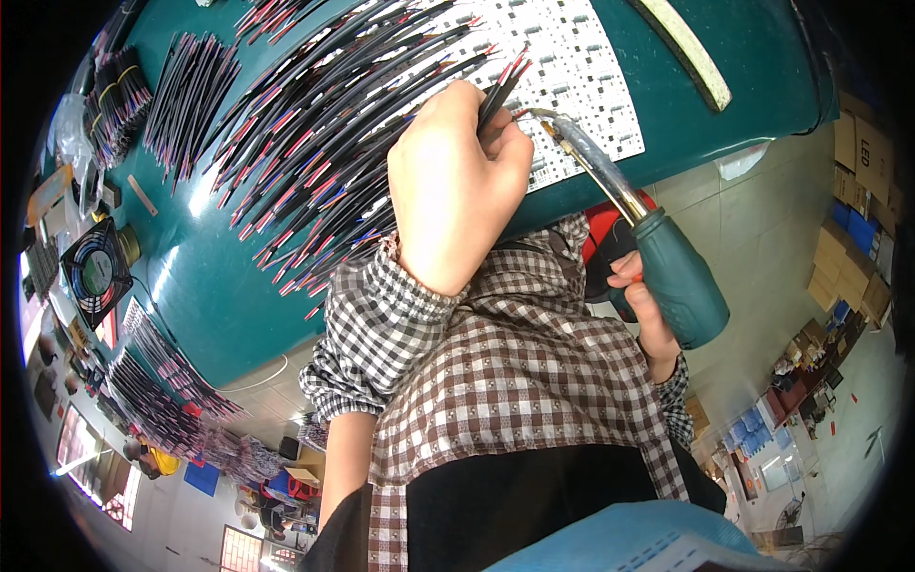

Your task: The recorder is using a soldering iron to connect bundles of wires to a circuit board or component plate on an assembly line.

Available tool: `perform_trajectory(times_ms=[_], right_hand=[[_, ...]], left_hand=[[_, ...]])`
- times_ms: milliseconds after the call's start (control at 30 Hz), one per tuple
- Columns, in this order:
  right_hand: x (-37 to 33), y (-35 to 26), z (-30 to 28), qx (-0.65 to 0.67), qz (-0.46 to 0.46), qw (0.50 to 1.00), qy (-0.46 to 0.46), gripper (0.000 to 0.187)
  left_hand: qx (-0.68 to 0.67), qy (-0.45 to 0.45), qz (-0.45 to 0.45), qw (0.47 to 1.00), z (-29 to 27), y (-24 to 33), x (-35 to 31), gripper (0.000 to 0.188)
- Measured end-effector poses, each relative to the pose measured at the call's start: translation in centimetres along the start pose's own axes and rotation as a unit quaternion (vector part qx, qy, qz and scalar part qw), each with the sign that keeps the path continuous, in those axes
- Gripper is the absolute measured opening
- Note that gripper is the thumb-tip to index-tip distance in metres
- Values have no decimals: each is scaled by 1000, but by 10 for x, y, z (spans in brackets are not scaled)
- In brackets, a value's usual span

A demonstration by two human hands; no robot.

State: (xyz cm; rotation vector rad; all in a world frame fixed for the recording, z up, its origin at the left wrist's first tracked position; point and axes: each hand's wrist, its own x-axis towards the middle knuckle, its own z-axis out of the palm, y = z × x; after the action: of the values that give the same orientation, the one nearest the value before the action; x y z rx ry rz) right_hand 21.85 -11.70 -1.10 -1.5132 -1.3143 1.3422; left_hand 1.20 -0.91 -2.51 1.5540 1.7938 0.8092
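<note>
My left hand (453,181) is closed round a few black-sheathed wires (499,93), whose stripped red and dark ends point up past its fingers. Below them lies a white panel of small circuit boards (581,91) with dark components. Many more black wires (315,133) with red, white and blue ends fan out from the panel to the left. In my right hand (652,322) is a soldering iron (681,281) with a green handle. Its metal shaft slants up to the left, and the bent tip is close to my left fingertips. Whether the tip touches a wire I cannot tell.
Bundled wires (119,95) and a small black fan (96,272) stand at the left of the green table (238,324). A pale curved strip (691,55) lies at the far right. Cardboard boxes (863,157) are stacked beyond the table's right edge.
</note>
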Motion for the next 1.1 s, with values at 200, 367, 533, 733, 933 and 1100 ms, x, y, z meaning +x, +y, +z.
perform_trajectory(times_ms=[200, 367, 533, 733, 933, 1100], right_hand=[[-3, 2, -3, -8, 16, 1000, -3, 23], [0, -6, 0, -13, 24, 1000, -1, 22], [5, -14, 1, 5, -33, 999, -3, 31], [8, -18, 6, 34, -17, 999, 20, 34], [6, -18, 5, 47, -22, 998, 22, 30], [6, -16, 6, 40, -22, 999, 15, 26]], left_hand=[[9, 2, 8, 1000, 0, -1, -1, 12], [19, 3, 7, 1000, -1, -1, -1, 12], [8, 5, 5, 1000, 0, -1, -1, 11], [1, 13, 15, 1000, 1, -3, -2, 11], [32, 19, 26, 999, 1, -2, -6, 13], [18, 42, 24, 999, 6, -2, -7, 14]])
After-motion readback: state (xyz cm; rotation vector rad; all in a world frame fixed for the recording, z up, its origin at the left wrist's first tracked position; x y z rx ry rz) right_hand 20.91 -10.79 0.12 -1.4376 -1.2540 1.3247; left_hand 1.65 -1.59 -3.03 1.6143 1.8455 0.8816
